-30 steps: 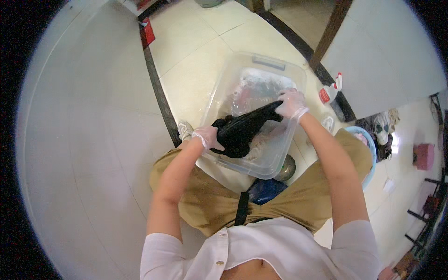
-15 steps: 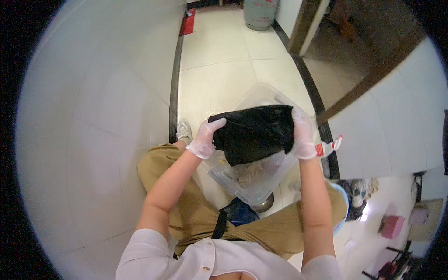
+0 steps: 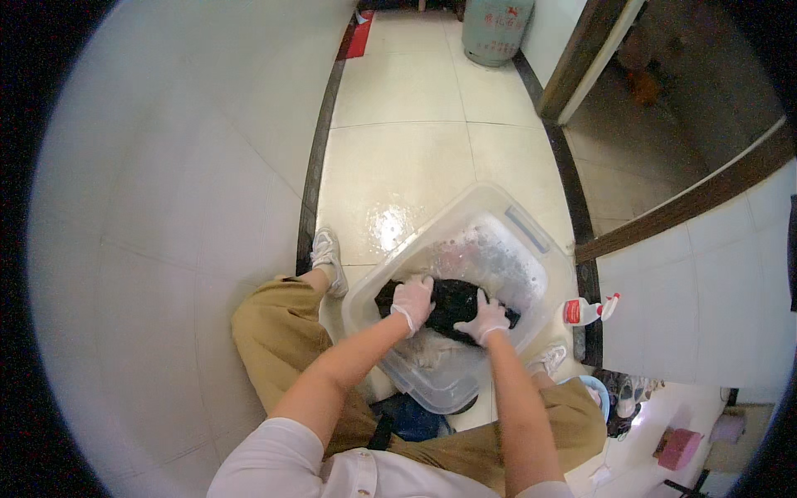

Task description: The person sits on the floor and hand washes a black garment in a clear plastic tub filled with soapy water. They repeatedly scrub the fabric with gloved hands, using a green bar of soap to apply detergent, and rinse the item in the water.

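**Hand-washing a dark garment in a clear tub — hand pose and technique notes**

Near, lower edge of frame: a white top and tan trousers; the person crouches or sits low, knees spread either side of the tub. Both bare forearms run up from the bottom edge toward frame centre.

Left hand: thin pale glove, palm down, fingers curled over the left end of the black cloth. Closed on the fabric, pressing it down.

Right hand: same glove, just right of the left, fingers bunched into the cloth's lower right part. Grasping the fabric too. The hands sit near each other with cloth between them.

The cloth lies inside the clear plastic tub, centre of frame, in sudsy water; foam shows in the upper part of the tub.

Judgement on doing it well: keep the cloth low over the water, knead in short strokes, hands working against each other, so suds stay in the tub. The tiles above the tub already look wet, so footing could be slippery.

Further out: a white and red spray bottle to the right of the tub, a white shoe at its left, a grey-green gas cylinder at top centre.
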{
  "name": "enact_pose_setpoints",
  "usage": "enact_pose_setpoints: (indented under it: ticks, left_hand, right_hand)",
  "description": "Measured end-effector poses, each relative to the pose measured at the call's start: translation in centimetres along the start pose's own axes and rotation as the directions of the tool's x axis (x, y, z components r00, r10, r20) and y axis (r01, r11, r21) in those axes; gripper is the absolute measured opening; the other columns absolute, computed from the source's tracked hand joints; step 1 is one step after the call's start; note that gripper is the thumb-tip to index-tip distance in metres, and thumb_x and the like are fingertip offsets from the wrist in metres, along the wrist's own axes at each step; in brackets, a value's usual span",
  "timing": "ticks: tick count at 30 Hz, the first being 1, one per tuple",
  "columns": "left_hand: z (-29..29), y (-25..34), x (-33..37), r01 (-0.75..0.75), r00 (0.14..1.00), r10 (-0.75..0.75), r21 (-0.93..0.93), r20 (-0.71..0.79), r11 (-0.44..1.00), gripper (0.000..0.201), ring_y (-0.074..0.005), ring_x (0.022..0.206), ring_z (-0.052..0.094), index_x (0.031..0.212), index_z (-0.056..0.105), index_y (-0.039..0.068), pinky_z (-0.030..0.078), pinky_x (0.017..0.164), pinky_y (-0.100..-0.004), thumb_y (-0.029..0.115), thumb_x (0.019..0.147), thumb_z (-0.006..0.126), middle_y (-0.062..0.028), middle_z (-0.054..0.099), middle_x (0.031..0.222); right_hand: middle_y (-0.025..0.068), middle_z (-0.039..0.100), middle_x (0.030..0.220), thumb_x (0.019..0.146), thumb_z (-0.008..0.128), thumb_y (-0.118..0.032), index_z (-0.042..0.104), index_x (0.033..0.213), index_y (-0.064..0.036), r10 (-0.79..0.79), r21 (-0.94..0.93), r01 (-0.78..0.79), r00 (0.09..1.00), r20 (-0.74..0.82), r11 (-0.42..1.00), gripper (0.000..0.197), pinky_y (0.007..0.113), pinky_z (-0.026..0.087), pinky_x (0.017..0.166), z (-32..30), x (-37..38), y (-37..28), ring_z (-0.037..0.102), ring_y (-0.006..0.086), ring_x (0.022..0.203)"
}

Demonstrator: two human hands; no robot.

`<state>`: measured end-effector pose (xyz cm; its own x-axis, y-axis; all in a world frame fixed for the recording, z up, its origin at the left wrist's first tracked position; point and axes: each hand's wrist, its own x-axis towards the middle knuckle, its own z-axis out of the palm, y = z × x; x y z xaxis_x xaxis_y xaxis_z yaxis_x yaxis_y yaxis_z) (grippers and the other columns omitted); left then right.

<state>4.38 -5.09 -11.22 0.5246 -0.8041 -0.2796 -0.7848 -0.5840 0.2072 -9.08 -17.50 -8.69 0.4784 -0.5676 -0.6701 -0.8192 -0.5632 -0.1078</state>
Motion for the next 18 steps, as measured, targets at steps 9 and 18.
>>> enact_pose_setpoints:
  ticks: [9, 18]
  left_hand:
    - [5.1, 1.2, 5.4, -0.04, 0.971, 0.04, -0.003, 0.234, 0.999, 0.017, -0.0308, 0.084, 0.061, 0.089, 0.061, 0.003, 0.047, 0.074, -0.0424, 0.007, 0.08, 0.047, -0.0158, 0.063, 0.088]
    - [-3.6, -0.6, 1.8, 0.333, 0.909, -0.143, -0.889, 0.391, -0.315, 0.021, -0.0235, 0.081, 0.063, 0.097, 0.062, 0.005, 0.052, 0.075, -0.0349, 0.014, 0.079, 0.058, -0.0106, 0.065, 0.091]
  right_hand:
    - [0.0145, 0.059, 0.113, 0.066, 0.071, -0.044, 0.049, 0.125, -0.0145, 0.018, 0.097, -0.016, 1.0, -0.024, 0.995, 0.069, 0.04, 0.044, 0.088, 2.0, 3.9, 0.8, 0.057, 0.0303, 0.103]
    - [0.0152, 0.061, 0.097, 0.063, 0.062, -0.015, 0.063, 0.091, -0.0011, -0.146, 0.519, 0.419, 0.861, -0.486, 0.745, 0.031, 0.034, 0.044, 0.082, -0.6, 3.7, 6.6, 0.058, 0.0293, 0.089]
